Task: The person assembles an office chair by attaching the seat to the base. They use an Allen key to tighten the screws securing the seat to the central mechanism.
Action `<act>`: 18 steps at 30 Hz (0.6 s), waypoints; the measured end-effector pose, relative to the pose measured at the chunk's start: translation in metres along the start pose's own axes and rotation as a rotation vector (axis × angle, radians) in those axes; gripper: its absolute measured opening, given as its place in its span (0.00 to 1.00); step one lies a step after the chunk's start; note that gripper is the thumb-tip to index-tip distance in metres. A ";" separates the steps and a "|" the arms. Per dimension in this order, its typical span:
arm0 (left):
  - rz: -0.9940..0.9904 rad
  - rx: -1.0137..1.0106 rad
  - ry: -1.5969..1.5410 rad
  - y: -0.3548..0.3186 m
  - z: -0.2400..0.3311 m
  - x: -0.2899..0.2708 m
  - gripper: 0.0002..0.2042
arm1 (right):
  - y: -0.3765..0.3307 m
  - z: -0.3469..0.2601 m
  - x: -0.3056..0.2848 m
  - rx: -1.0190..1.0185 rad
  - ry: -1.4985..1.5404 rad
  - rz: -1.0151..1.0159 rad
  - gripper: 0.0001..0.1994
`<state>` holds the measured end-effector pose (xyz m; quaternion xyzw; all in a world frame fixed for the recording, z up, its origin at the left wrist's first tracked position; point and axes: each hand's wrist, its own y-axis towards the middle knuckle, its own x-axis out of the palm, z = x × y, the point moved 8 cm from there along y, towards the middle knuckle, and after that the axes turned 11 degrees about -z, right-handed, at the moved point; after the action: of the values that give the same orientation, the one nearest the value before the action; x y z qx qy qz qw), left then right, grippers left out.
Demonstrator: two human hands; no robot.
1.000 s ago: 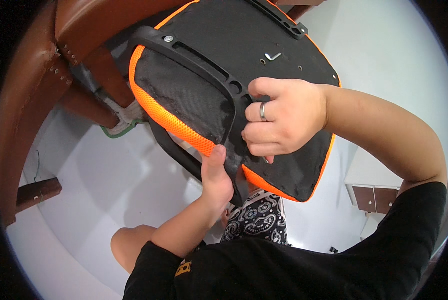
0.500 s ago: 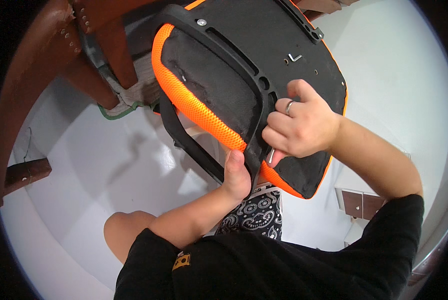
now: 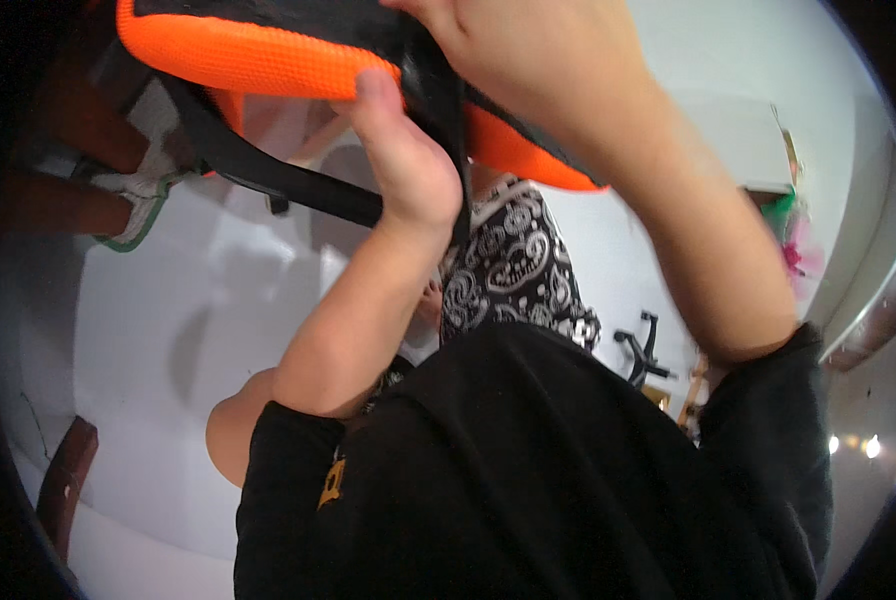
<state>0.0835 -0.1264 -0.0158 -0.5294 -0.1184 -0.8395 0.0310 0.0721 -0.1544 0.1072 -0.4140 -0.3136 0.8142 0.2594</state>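
The orange-edged black chair seat (image 3: 258,58) is at the top of the head view, partly cut off by the upper edge. A black plastic armrest (image 3: 288,185) curves beneath and across it. My left hand (image 3: 416,170) wraps round the armrest by the seat's edge, its thumb pointing up against the orange mesh. My right hand (image 3: 538,50) is over the black underside to the right of the armrest. Its fingers run out of the picture at the top, so whatever they hold is hidden.
Brown furniture legs (image 3: 78,195) stand on a green-edged mat (image 3: 138,215) at the upper left. A black wheeled-base part (image 3: 643,350) lies on the floor at the right. A brown wooden piece (image 3: 68,480) is at the lower left.
The view has tilted, so seat, armrest and both hands sit higher in the picture. The silver tool in my right hand and the small hex key on the seat no longer show.
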 end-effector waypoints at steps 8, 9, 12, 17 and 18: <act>0.005 -0.031 -0.083 0.011 -0.013 -0.025 0.24 | 0.026 0.009 -0.012 -0.252 0.030 0.581 0.27; 0.041 -0.075 -0.053 0.007 -0.014 -0.020 0.25 | 0.032 0.014 -0.009 -0.223 0.061 0.515 0.27; 0.031 -0.065 -0.071 0.013 -0.014 -0.017 0.26 | 0.038 0.017 -0.009 -0.157 0.072 0.464 0.26; 0.040 -0.006 -0.037 0.011 -0.008 -0.025 0.25 | 0.043 0.023 0.002 -0.234 0.337 0.529 0.30; 0.032 -0.008 -0.009 0.011 -0.001 -0.021 0.25 | 0.049 0.026 0.001 -0.184 0.437 0.402 0.31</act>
<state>0.0940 -0.1387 -0.0336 -0.5350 -0.1068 -0.8370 0.0418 0.0417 -0.1941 0.0837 -0.6547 -0.2345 0.7092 0.1161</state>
